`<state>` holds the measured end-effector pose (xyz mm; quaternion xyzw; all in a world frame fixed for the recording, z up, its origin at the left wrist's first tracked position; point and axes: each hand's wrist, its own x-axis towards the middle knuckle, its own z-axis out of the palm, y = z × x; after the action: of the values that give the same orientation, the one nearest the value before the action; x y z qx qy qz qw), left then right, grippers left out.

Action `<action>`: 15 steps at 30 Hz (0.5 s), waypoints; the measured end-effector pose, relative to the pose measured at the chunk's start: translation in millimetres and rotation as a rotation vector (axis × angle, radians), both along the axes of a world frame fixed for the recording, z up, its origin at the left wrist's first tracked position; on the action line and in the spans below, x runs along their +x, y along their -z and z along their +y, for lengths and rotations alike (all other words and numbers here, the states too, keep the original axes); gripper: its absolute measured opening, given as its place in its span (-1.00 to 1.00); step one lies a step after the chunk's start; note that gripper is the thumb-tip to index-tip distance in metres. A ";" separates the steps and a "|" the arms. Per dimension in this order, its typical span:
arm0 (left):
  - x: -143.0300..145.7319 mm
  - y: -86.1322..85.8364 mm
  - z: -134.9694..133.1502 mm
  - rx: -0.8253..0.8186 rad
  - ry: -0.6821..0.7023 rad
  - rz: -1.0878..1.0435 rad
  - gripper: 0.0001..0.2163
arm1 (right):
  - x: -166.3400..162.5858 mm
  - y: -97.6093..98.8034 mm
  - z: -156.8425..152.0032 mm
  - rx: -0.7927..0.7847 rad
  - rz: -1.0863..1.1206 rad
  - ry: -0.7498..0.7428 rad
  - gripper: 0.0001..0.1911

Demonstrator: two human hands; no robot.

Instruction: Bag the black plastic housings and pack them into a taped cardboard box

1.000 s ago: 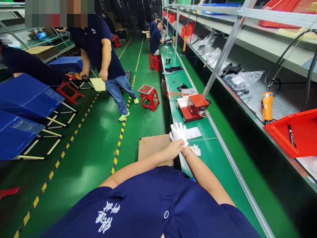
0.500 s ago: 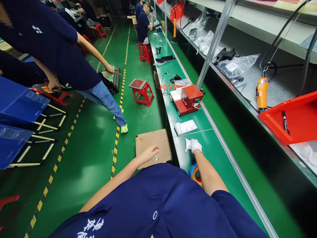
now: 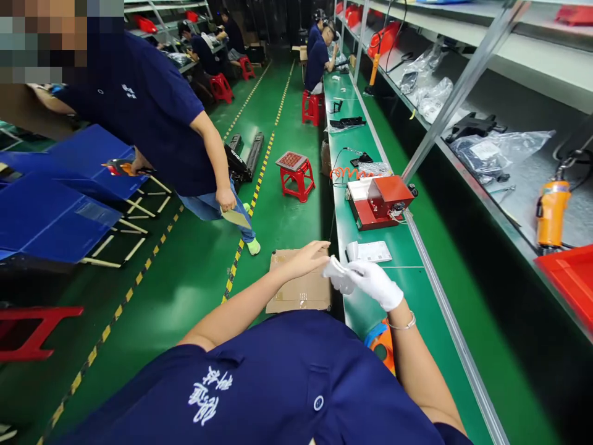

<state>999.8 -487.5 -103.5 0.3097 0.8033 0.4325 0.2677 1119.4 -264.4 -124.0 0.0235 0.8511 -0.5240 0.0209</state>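
My right hand (image 3: 376,284) wears a white glove and pinches a second white glove (image 3: 338,275) in front of my body, by the edge of the bench. My left hand (image 3: 306,261) is bare, with its fingers stretched out. Its fingertips are at the loose glove's opening; whether they touch the cloth I cannot tell. Just beyond the hands, a white labelled sheet or roll (image 3: 374,252) lies on the green bench (image 3: 407,284).
A red machine (image 3: 389,198) stands farther along the bench. Orange and blue rolls (image 3: 382,349) lie by my right forearm. Below my left hand is a cardboard box (image 3: 301,290). A red stool (image 3: 297,179) stands in the aisle, and a co-worker (image 3: 162,105) is at the left.
My right hand has lifted the loose glove off the bench and brought it left. My left hand has opened and moved to meet it. The co-worker has shifted and the view has turned.
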 end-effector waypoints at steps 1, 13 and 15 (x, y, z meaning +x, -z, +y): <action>-1.7 -5.8 4.2 0.005 0.069 -0.052 -0.68 | -1.4 -4.6 -6.5 0.025 0.019 -0.023 -0.67; 19.2 25.6 16.0 0.157 -0.137 -0.322 -0.93 | -14.9 8.2 -65.4 -0.003 0.058 0.213 -0.51; 20.4 29.4 15.1 0.183 -0.149 -0.365 -0.92 | -17.7 10.9 -71.8 -0.032 0.036 0.190 -0.47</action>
<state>1020.2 -472.5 -132.9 0.1889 0.7195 0.5713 0.3468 1101.7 -336.2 -134.9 0.0946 0.8367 -0.5377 -0.0438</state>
